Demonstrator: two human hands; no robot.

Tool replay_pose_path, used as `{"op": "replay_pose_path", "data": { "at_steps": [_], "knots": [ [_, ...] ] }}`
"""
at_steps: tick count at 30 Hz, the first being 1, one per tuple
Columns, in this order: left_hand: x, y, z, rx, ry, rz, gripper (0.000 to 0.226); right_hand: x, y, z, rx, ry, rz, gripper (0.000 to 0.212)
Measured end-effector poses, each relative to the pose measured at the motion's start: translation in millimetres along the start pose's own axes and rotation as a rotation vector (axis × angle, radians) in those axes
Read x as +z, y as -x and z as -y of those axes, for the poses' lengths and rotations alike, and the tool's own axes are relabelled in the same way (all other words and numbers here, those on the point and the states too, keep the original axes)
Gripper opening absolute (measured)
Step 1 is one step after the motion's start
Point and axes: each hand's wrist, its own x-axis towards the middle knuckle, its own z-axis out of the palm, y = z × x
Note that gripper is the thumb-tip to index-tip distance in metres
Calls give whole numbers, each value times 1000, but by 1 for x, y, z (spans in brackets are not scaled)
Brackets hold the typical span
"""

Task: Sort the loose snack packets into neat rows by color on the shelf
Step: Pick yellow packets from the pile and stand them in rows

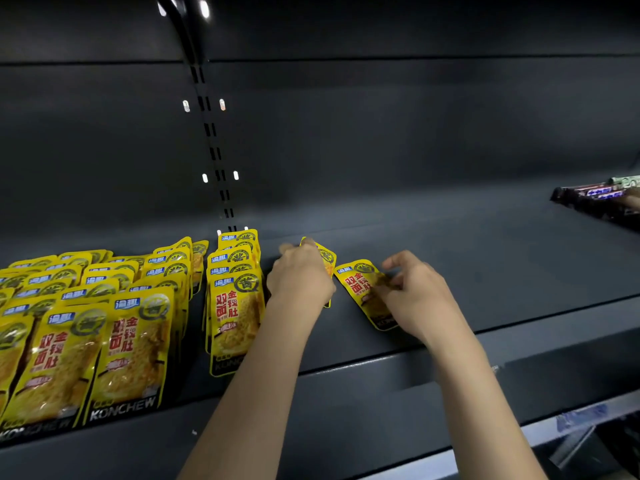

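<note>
Two bare hands work at the dark grey metal shelf [485, 258]. My left hand [300, 277] curls its fingers round an upright yellow foil snack packet [327, 258], most of which is hidden behind the hand, so only its top edge and right side show. My right hand [417, 294] pinches a second yellow packet with red lettering [360, 285], which lies flat and tilted on the shelf just beside the first. Left of my left hand stands a neat row of matching yellow packets [233, 292], and further left, more rows of the same yellow packets [90, 327] fill the shelf. Well apart, at the far right edge, lie dark-wrapped snack bars [588, 199].
</note>
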Motion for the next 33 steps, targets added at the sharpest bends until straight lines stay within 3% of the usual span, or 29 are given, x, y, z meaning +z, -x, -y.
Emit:
{"op": "replay_pose_path", "data": {
  "at_steps": [4,8,13,16,19,25,28,31,33],
  "knots": [
    [-3,7,6,5,294,-9,66,-6,0,-5,27,-2,10,37],
    [-17,24,24,71,725,-67,45,-11,-3,-4,73,66,9,61],
    [-25,47,52,135,873,-348,19,-10,-8,3,79,244,164,77],
    [-22,57,72,143,869,-541,20,-6,-13,5,72,242,215,79],
    [-21,71,92,61,873,-653,25,2,-18,6,60,224,258,77],
    [-19,95,118,-28,1023,-699,27,10,-21,15,-8,-27,288,63],
    [-20,102,119,-89,1209,-674,42,16,-17,20,-88,-241,205,45],
    [-23,106,120,-182,1362,-659,52,21,-10,30,-151,-435,177,12],
    [-27,109,124,-226,1461,-635,43,23,-3,40,-154,-554,198,13]
  ]
}}
